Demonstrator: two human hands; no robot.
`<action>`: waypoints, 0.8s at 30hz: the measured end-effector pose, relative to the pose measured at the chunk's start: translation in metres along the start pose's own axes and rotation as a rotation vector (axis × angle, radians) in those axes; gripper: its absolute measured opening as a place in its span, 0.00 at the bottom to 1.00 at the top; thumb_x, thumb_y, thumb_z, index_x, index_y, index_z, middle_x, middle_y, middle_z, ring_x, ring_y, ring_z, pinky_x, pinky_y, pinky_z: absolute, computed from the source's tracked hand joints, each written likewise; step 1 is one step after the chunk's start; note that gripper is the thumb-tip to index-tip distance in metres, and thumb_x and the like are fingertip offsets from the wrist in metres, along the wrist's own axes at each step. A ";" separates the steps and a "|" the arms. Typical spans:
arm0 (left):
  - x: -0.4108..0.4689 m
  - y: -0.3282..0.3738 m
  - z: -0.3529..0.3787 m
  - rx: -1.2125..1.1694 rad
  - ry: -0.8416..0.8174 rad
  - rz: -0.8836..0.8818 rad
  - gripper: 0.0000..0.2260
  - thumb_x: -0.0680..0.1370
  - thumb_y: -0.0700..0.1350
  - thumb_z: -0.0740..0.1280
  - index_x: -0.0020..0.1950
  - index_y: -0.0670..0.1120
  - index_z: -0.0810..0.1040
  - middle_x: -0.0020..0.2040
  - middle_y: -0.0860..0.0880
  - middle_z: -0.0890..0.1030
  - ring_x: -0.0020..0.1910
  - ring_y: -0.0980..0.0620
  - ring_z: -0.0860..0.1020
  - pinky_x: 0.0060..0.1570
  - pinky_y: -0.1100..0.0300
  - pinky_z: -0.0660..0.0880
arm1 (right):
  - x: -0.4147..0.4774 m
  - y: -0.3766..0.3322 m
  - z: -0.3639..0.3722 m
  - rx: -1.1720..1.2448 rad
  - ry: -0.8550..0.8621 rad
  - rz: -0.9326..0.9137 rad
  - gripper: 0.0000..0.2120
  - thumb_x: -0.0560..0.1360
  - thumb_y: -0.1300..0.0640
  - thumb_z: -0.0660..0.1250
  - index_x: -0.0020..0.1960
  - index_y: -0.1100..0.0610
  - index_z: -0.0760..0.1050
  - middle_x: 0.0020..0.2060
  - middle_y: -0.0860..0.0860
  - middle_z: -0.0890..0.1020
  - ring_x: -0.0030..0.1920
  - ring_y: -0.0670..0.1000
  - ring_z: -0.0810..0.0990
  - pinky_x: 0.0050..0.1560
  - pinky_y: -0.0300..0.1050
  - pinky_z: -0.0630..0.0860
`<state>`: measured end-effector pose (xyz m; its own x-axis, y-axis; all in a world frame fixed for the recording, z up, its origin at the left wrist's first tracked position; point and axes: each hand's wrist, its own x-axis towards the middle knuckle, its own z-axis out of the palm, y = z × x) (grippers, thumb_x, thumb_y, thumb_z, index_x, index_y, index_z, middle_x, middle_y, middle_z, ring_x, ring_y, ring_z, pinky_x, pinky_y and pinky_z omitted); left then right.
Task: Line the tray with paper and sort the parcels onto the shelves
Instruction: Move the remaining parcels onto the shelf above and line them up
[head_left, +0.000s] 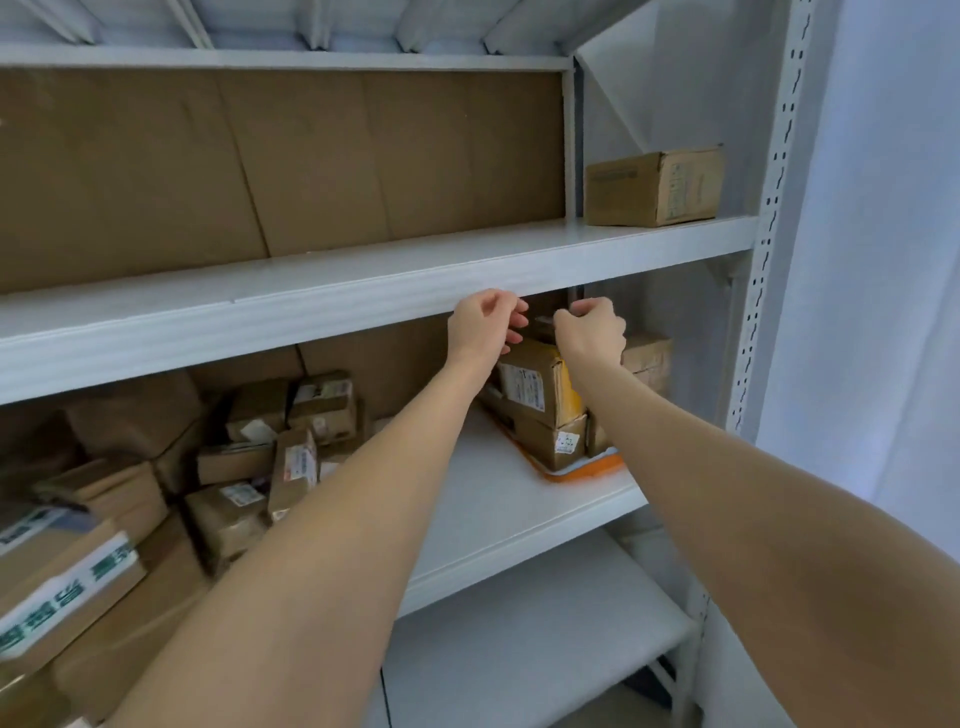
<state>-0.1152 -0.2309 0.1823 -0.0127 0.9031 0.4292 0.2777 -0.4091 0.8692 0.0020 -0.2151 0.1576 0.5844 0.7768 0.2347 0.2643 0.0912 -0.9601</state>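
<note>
Parcels (535, 384) are sitting stacked on the orange tray (587, 470), right on the middle shelf (498, 499), as left hand (485, 322) and right hand (592, 330) are gripping the small top box (544, 326), probably light, stiff cardboard, by its sides.

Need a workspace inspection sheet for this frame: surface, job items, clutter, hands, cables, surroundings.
Surface: white middle shelf, with a bare strip between the pile and the tray.
Job's things: orange tray at the shelf's right, something white showing inside its rim, stacked parcels in it; one box on the upper shelf.
Clutter: loose pile of parcels at the left of the middle shelf.
Grippers: left hand and right hand, both curled above the stack, either side of a small top parcel; grip unclear.
Cables: nothing seen.
Surroundings: cardboard backing, perforated upright, pale curtain.
</note>
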 end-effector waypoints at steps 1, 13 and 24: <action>-0.006 -0.011 -0.009 0.011 0.002 -0.034 0.11 0.80 0.46 0.60 0.40 0.50 0.79 0.37 0.52 0.81 0.33 0.55 0.78 0.32 0.64 0.72 | -0.008 0.006 0.007 -0.016 -0.033 0.015 0.09 0.77 0.54 0.65 0.54 0.48 0.67 0.63 0.55 0.71 0.62 0.56 0.72 0.62 0.55 0.75; -0.026 -0.124 -0.100 0.295 -0.130 -0.369 0.12 0.79 0.42 0.61 0.61 0.43 0.78 0.52 0.44 0.79 0.44 0.49 0.74 0.43 0.58 0.75 | -0.077 0.045 0.119 -0.152 -0.325 0.237 0.17 0.76 0.52 0.67 0.64 0.52 0.72 0.62 0.57 0.72 0.61 0.59 0.71 0.63 0.56 0.74; 0.020 -0.203 -0.215 0.521 -0.096 -0.347 0.17 0.79 0.43 0.62 0.68 0.47 0.72 0.64 0.47 0.76 0.56 0.49 0.75 0.50 0.60 0.70 | -0.125 0.066 0.229 -0.167 -0.399 0.364 0.25 0.73 0.49 0.70 0.67 0.54 0.70 0.63 0.57 0.70 0.62 0.59 0.71 0.66 0.56 0.71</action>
<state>-0.3782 -0.1580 0.0665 -0.1068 0.9893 0.0992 0.7047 0.0049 0.7095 -0.2296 -0.1638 0.0303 0.3340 0.9181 -0.2135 0.2364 -0.3009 -0.9239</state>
